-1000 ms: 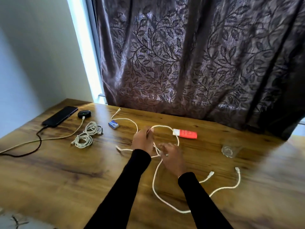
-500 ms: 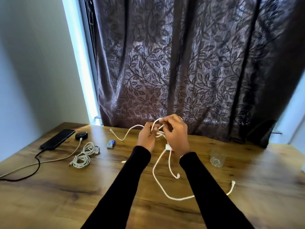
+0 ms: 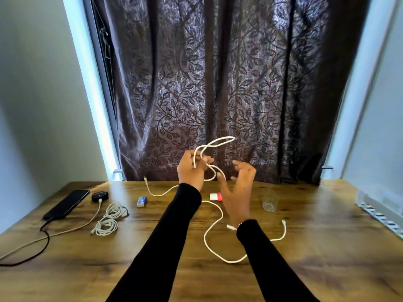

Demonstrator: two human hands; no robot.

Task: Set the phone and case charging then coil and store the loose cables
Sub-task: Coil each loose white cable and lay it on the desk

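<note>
Far to the left of the left hand [image 3: 192, 171], the phone [image 3: 66, 203] lay flat on the wooden table [image 3: 87, 269], a dark cable [image 3: 44, 243] running from its near end. Just beside it, nearer the hand, sat the small dark case [image 3: 99, 196] with a pale cable [image 3: 72, 229] plugged into its front. Between the case and the left forearm lay a coiled white cable [image 3: 109, 221], and closer still a small blue and white block [image 3: 141, 201].

The left hand was raised above the table with its fingers closed around loops of a loose white cable [image 3: 214, 147]; one loop stood up above the fist, another hung below it toward the right hand [image 3: 238, 186]. One end of this cable trailed down to the table left of the wrist; the rest lay in a long curve under and between both forearms, ending right of the right sleeve.

The right hand hovered close beside the left, fingers spread and slightly curled, gripping nothing. Partly hidden behind it lay a red and white object [image 3: 216, 196]. Right of it stood a clear glass [image 3: 270, 202].
</note>
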